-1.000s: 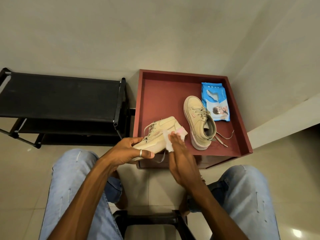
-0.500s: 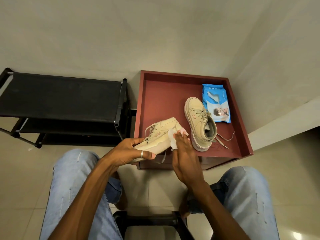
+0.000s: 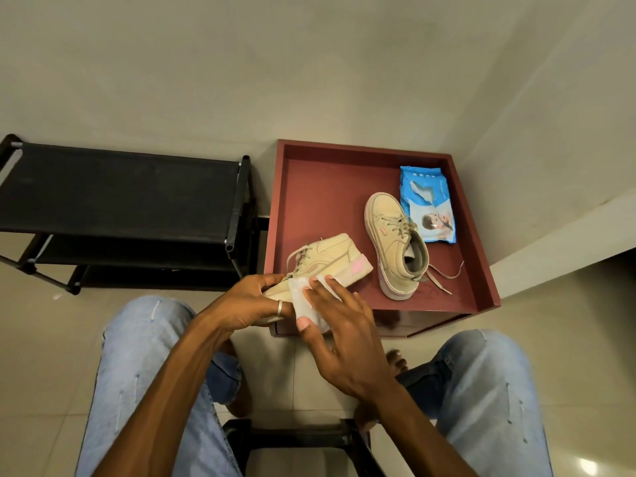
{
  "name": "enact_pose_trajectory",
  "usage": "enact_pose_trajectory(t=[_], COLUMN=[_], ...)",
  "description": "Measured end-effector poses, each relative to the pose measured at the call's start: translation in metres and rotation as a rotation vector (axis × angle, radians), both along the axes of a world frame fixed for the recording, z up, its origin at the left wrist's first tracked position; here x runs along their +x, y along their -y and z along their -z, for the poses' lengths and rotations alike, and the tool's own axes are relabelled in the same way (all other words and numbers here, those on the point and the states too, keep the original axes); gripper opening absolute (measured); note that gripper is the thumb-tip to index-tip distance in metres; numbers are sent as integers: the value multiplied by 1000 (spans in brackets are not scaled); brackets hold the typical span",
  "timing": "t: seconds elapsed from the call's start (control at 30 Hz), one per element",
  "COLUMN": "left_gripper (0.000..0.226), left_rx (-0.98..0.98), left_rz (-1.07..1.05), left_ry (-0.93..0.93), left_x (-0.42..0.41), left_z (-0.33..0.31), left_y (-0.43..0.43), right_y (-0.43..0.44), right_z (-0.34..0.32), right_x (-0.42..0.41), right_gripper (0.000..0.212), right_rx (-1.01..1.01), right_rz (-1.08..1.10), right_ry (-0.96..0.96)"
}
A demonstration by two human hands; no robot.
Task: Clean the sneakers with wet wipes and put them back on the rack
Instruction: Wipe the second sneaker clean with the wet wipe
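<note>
My left hand [image 3: 246,302] grips the toe end of a beige sneaker [image 3: 327,259] lying on its side, its pink heel patch pointing right over the front of the red tray table [image 3: 323,187]. A white wet wipe [image 3: 304,302] is pressed flat against the sneaker's side near the toe by my right hand [image 3: 344,333]. The second beige sneaker [image 3: 395,246] stands upright on the tray, laces loose. A blue pack of wet wipes [image 3: 428,204] lies beside it at the back right. The black shoe rack [image 3: 113,204] stands to the left, its top shelf bare.
Beige walls close in behind and to the right of the tray. My knees in light jeans flank a black stool edge [image 3: 296,438] at the bottom. Tiled floor lies between rack, tray and stool.
My right hand has slid the wipe along the sneaker from the heel towards the toe, uncovering the pink heel patch. The left hand keeps its hold.
</note>
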State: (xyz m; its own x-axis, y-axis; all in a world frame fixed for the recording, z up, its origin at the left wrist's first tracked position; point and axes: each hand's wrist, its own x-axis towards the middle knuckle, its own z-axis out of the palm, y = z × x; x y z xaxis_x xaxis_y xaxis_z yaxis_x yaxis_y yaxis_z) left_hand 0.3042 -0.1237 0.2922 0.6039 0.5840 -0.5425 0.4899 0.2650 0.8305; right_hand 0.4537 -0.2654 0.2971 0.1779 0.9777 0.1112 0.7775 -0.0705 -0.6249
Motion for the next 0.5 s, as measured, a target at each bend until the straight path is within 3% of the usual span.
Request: enact_pose_trajectory(t=[0.27,0.4,0.5], left_gripper=[44,61,71], left_rx=[-31,-39,-32], left_rz=[-18,-11,0], left_ry=[1,4,-4], left_x=[0,0,0], left_z=[-1,-3,-2], left_y=[-1,-1,0], right_y=[-11,-16,-22], right_z=[15,16,14], right_x=[-9,-3,9], right_gripper=[28,26,36], right_rx=[139,135,188], right_rz=[174,199,200], right_ry=[51,12,39])
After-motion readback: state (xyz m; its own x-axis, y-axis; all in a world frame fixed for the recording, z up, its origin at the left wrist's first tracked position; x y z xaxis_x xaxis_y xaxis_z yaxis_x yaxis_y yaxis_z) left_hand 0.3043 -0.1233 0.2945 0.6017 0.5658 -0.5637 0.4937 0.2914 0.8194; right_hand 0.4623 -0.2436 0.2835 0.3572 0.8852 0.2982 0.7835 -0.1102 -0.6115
